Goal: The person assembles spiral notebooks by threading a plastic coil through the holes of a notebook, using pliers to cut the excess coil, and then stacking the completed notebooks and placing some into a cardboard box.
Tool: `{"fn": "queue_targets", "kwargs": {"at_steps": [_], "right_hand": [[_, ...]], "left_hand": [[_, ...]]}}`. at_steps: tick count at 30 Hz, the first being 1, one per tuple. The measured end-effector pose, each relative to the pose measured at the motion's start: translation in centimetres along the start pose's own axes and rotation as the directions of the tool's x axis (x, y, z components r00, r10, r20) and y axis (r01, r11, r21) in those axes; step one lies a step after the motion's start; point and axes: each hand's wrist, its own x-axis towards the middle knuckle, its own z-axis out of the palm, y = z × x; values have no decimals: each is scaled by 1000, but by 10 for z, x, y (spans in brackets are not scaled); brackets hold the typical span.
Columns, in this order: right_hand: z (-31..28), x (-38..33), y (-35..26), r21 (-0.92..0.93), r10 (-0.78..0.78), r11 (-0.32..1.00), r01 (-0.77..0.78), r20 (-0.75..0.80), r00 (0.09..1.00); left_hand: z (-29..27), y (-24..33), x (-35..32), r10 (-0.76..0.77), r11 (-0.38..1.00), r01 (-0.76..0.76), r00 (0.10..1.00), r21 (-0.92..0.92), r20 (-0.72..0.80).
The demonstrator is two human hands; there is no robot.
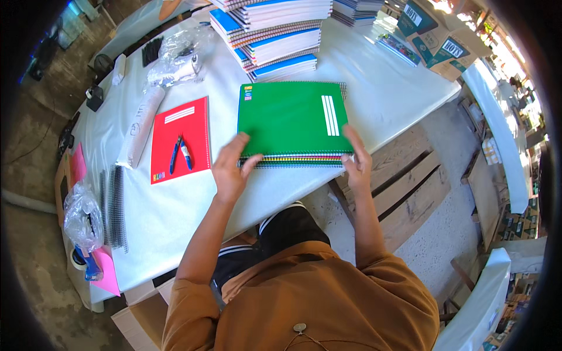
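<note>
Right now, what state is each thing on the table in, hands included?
Green notebook stack: closed, flat, gripped at both near corners.
Left hand: fingers on the stack's near left corner.
Right hand: grips the near right corner.
Red notebook: closed, flat, pliers on it.
Blue-handled pliers: handles spread, untouched.
Blue-and-white notebook pile: stacked, closed.
Spiral coils: loose, lying flat.

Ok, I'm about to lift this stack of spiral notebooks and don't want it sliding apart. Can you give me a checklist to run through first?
1. Left hand on the near left corner of the notebook stack: ok.
2. Right hand on the near right corner: ok.
3. Stack edges squared up: ok along the near side; far side cannot tell.
4. Pliers and red notebook apart from the stack: ok.
5. Fingers fully under the bottom notebook: cannot tell.
</note>
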Motion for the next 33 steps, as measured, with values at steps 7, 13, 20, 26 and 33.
{"fn": "queue_targets", "kwargs": {"at_steps": [7, 13, 20, 26, 33], "right_hand": [[53, 13, -1, 224, 311, 949, -224, -529, 789], [65, 16, -7, -4, 291, 916, -400, -679, 674], [60, 10, -6, -101, 215, 933, -345, -613, 761], [66, -8, -34, -387, 13, 891, -238, -502, 865], [106, 13, -113, -180, -227, 956, 232, 51, 973]], "left_hand": [[37, -33, -9, -583, 740, 389, 778, -548, -234], [50, -34, -8, -745, 620, 518, 625, -589, -235], [-20, -60, -7, -491, 786, 489, 865, -378, 100], [-83, -88, -42, -320, 725, -75, 844, 684, 431], [-117, -37, -82, -335, 882, 67, 784, 466, 522]]}}
